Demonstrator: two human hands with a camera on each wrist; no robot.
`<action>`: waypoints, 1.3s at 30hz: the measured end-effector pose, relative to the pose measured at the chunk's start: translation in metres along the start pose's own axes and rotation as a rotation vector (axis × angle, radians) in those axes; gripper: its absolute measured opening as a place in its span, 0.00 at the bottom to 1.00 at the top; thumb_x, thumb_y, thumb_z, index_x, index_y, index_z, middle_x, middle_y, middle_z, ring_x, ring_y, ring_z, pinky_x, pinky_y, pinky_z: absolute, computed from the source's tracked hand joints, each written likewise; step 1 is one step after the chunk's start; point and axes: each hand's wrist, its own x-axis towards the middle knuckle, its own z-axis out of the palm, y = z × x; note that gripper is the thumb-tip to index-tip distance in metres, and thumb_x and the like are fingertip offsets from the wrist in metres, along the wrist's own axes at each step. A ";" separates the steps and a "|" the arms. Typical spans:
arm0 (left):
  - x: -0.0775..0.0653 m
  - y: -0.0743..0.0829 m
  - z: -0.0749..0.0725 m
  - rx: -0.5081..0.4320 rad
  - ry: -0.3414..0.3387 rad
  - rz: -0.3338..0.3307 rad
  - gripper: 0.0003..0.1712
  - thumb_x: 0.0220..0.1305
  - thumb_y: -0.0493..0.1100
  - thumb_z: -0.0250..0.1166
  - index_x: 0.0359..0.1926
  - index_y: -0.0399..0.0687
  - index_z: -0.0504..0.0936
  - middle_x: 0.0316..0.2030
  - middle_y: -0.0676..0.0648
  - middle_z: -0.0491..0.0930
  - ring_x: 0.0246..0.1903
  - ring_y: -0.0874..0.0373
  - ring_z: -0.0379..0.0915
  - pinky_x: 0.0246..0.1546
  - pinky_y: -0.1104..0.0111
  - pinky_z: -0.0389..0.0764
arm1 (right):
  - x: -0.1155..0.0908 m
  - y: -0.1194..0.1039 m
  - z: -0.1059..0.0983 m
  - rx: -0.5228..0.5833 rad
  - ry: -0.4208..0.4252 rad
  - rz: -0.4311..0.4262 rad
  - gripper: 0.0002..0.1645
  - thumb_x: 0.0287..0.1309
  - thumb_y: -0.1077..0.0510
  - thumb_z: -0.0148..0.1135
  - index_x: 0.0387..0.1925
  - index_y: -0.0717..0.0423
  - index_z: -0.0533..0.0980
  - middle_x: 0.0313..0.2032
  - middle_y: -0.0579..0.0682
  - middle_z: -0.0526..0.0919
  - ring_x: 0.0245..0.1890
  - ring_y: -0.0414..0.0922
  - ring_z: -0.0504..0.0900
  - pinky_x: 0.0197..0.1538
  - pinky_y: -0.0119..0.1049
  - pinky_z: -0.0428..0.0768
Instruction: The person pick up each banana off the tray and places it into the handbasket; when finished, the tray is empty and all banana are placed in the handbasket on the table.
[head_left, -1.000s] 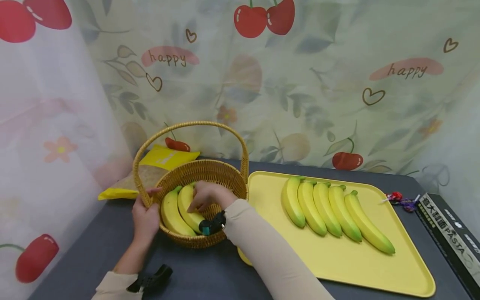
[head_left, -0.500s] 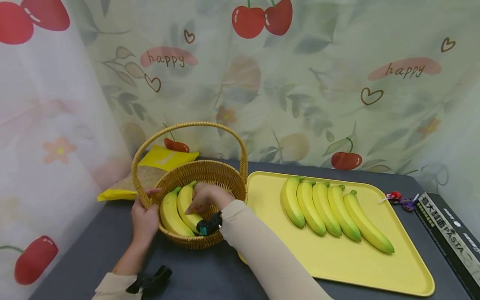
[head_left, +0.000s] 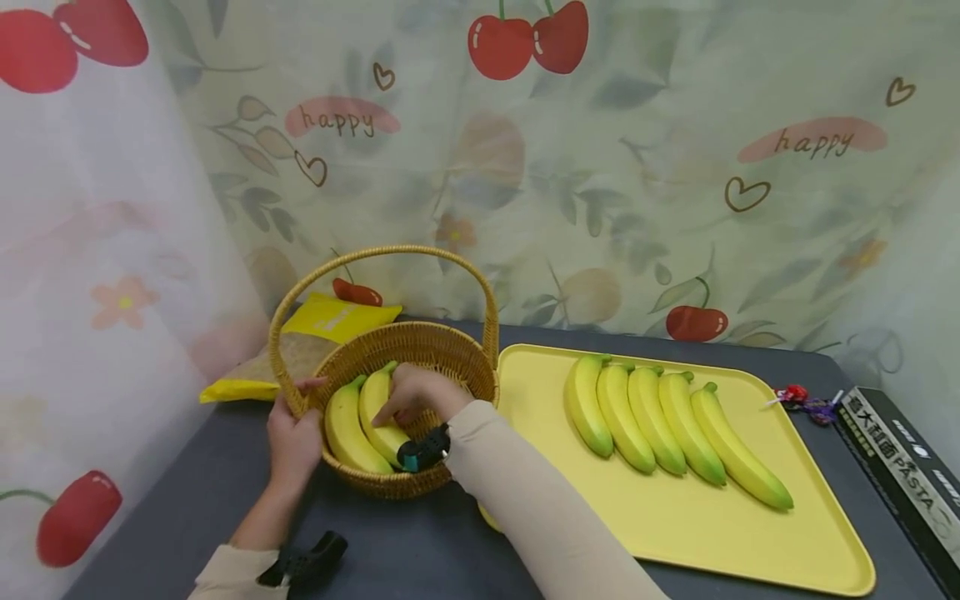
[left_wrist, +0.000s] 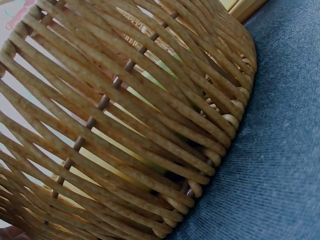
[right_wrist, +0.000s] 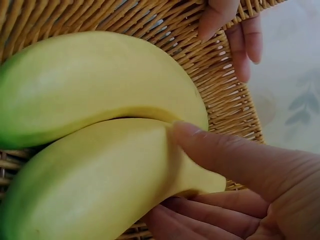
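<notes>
A wicker basket with an arched handle stands on the dark tabletop. Two yellow-green bananas lie side by side in it, the left banana against the basket's wall. My right hand reaches inside and holds the right banana near its stem, thumb on top and fingers beneath. At the basket's left rim, by the foot of the handle, my left hand grips; its fingertips show at the rim in the right wrist view. The left wrist view is filled by the woven wall, with yellow and green showing through its gaps.
Right of the basket, a yellow tray bears a row of several bananas. A yellow and brown bag lies behind the basket. Wrapped lollipops and a black pasta box sit past the tray. A printed curtain hangs behind.
</notes>
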 end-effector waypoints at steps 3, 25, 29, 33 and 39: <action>-0.001 0.000 0.000 -0.004 -0.002 0.003 0.24 0.54 0.24 0.44 0.51 0.36 0.74 0.52 0.40 0.77 0.51 0.57 0.66 0.43 0.74 0.59 | -0.003 -0.001 -0.002 -0.013 0.034 0.006 0.23 0.47 0.55 0.70 0.11 0.52 0.65 0.12 0.46 0.67 0.20 0.42 0.77 0.29 0.31 0.79; 0.000 -0.001 0.002 -0.007 -0.004 0.017 0.24 0.54 0.24 0.44 0.51 0.36 0.74 0.51 0.40 0.76 0.46 0.56 0.65 0.40 0.75 0.59 | -0.058 0.014 -0.037 -0.007 0.068 -0.231 0.38 0.53 0.50 0.66 0.63 0.60 0.66 0.63 0.57 0.69 0.60 0.50 0.72 0.58 0.42 0.74; 0.000 -0.002 0.001 -0.016 0.007 0.006 0.24 0.54 0.23 0.44 0.51 0.37 0.74 0.51 0.40 0.76 0.46 0.58 0.65 0.42 0.75 0.59 | -0.078 0.022 -0.042 0.013 0.084 -0.267 0.41 0.53 0.49 0.65 0.65 0.58 0.63 0.66 0.53 0.65 0.63 0.49 0.69 0.60 0.41 0.71; -0.001 -0.002 0.001 -0.016 0.000 -0.002 0.24 0.55 0.24 0.44 0.51 0.38 0.74 0.51 0.41 0.76 0.46 0.57 0.64 0.43 0.73 0.58 | -0.099 0.037 -0.046 0.066 0.093 -0.301 0.41 0.54 0.49 0.64 0.67 0.57 0.60 0.67 0.53 0.64 0.64 0.48 0.68 0.61 0.40 0.70; 0.000 -0.001 0.002 -0.012 -0.003 -0.005 0.24 0.55 0.24 0.44 0.51 0.39 0.75 0.52 0.42 0.76 0.43 0.57 0.63 0.40 0.74 0.59 | -0.123 0.063 -0.050 0.157 0.113 -0.332 0.41 0.55 0.50 0.63 0.67 0.57 0.59 0.66 0.55 0.64 0.65 0.48 0.66 0.62 0.41 0.69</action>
